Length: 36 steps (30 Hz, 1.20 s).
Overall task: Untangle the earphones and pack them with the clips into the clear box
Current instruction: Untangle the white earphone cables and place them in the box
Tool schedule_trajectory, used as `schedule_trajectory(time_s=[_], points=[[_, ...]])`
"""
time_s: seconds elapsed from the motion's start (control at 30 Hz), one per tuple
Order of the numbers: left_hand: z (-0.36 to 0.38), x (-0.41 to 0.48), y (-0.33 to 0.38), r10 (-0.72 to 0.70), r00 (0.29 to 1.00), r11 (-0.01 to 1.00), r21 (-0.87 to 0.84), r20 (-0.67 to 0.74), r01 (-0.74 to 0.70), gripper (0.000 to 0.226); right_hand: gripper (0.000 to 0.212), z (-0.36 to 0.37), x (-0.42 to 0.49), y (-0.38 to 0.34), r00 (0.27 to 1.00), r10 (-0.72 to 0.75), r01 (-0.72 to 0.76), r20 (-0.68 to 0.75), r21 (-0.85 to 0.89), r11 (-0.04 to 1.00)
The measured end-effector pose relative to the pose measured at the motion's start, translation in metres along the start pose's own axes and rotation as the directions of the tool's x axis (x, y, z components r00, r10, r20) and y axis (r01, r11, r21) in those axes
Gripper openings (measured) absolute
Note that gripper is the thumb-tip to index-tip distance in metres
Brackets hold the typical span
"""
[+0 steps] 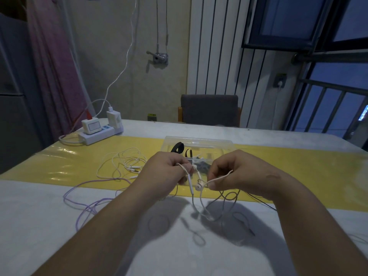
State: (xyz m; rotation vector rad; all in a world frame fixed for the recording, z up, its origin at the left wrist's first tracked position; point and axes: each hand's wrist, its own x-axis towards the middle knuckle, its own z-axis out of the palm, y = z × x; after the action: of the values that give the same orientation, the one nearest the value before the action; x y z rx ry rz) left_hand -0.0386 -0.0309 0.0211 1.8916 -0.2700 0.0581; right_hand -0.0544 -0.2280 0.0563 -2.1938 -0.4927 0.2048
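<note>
- Two hands work on one set of white earphones [198, 187], lifted just above the table [59, 226].
- Left hand [167, 173]: the fingers are curled around the cable, which crosses the knuckles; the in-line remote hangs just below the grip.
- Right hand [235, 173]: thumb and forefinger pinch the same cable, and the other fingers are loosely bent.
- Between the hands an earbud dangles. At six o'clock the slack cable droops in crossed loops, so by my reading this set is not yet untangled.
- At twelve o'clock, just beyond the knuckles, the clear box [219, 143] sits open on a yellow mat [298, 170]. The black clips [177, 148] appear to lie inside it already; what else it holds is partly hidden.
- At ten o'clock a second white set [123, 164] lies in a loose heap on the mat, unpacked.
- At eight o'clock a purple cord [83, 198] sprawls over the table, also unpacked.
- At four o'clock a thin black cord [260, 200] trails away.
- Judgement: an early stage, with the earphones left to free, coil and box.
</note>
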Motion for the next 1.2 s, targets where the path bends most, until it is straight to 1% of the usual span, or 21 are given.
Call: schedule_trajectory(time_s=[0.07,0.13,0.27,0.33,0.43,0.53,0.63,0.7,0.73,0.77,0.83,0.87,0.9,0.97,1.07,1.13,1.17,1.2], points=[[0.000,-0.001,0.001,-0.002,1.000,0.999,0.032,-0.009,0.002,0.015,0.006,-0.001,-0.002,-0.002,1.000,-0.001,0.001,0.030,0.016,1.000],[-0.002,0.000,0.000,0.007,0.999,0.999,0.044,-0.035,-0.005,0.019,0.005,-0.001,-0.003,-0.004,0.999,0.000,0.001,0.048,-0.008,1.000],[0.001,-0.002,0.004,-0.036,0.999,0.994,-0.107,-0.004,0.035,0.017,0.011,0.008,0.004,-0.004,0.997,0.009,-0.020,-0.082,-0.137,0.990],[0.003,-0.002,0.004,-0.038,0.999,0.987,-0.153,0.003,0.038,0.016,0.013,0.011,0.006,-0.003,0.998,0.022,-0.033,-0.067,-0.164,0.986],[0.004,-0.002,0.004,-0.050,0.999,0.985,-0.165,-0.004,0.049,0.016,0.011,0.012,0.006,-0.003,0.999,0.036,-0.041,-0.031,-0.176,0.984],[0.002,-0.002,0.003,-0.053,0.999,0.988,-0.142,-0.008,0.051,0.017,0.009,0.014,0.005,-0.006,0.999,0.038,-0.038,-0.005,-0.195,0.980],[0.001,0.001,-0.001,-0.042,0.997,0.998,-0.059,-0.068,0.038,0.023,0.012,0.012,0.002,-0.006,0.997,0.046,-0.032,0.059,-0.221,0.975],[-0.001,0.001,-0.001,-0.043,0.995,0.999,-0.021,-0.092,0.042,0.021,0.013,0.004,-0.001,-0.003,0.997,0.021,-0.010,0.068,-0.160,0.987],[-0.003,0.001,-0.001,-0.051,0.996,0.999,-0.022,-0.079,0.049,0.021,0.012,-0.001,-0.003,-0.002,0.999,0.004,0.002,0.053,-0.103,0.995],[-0.004,0.000,0.000,-0.060,0.997,0.998,-0.005,-0.048,0.059,0.021,0.010,-0.005,-0.005,-0.001,1.000,-0.013,0.014,0.018,-0.034,0.999],[-0.007,-0.002,0.002,-0.066,0.998,0.995,0.080,0.013,0.065,0.023,0.006,-0.012,-0.007,-0.001,0.994,-0.030,0.042,-0.104,0.118,0.992],[-0.007,-0.002,0.002,-0.061,0.998,0.994,0.095,0.013,0.059,0.023,0.005,-0.015,-0.007,-0.001,0.984,-0.030,0.063,-0.178,0.184,0.981],[-0.007,-0.002,0.003,-0.060,0.998,0.996,0.073,0.005,0.059,0.022,0.007,-0.018,-0.006,0.000,0.967,-0.022,0.083,-0.253,0.233,0.969],[-0.006,-0.002,0.002,-0.044,0.999,0.999,0.031,-0.023,0.045,0.019,0.015,-0.021,-0.006,0.002,0.927,0.012,0.103,-0.375,0.287,0.952],[-0.007,0.001,0.000,0.010,0.999,0.998,0.056,-0.045,-0.008,0.015,0.021,-0.023,-0.006,0.004,0.856,0.085,0.123,-0.509,0.362,0.924],[-0.008,0.000,0.002,0.052,0.998,0.998,0.033,-0.039,-0.050,0.015,0.018,-0.024,-0.004,0.005,0.816,0.113,0.120,-0.567,0.358,0.926],[-0.009,0.000,0.003,0.080,0.997,0.996,0.029,-0.006,-0.080,0.012,0.017,-0.022,-0.002,0.005,0.793,0.107,0.092,-0.600,0.293,0.952],[-0.010,-0.002,0.005,0.110,0.993,0.993,0.037,0.041,-0.111,0.011,0.015,-0.021,0.000,0.007,0.769,0.084,0.044,-0.634,0.184,0.982]])
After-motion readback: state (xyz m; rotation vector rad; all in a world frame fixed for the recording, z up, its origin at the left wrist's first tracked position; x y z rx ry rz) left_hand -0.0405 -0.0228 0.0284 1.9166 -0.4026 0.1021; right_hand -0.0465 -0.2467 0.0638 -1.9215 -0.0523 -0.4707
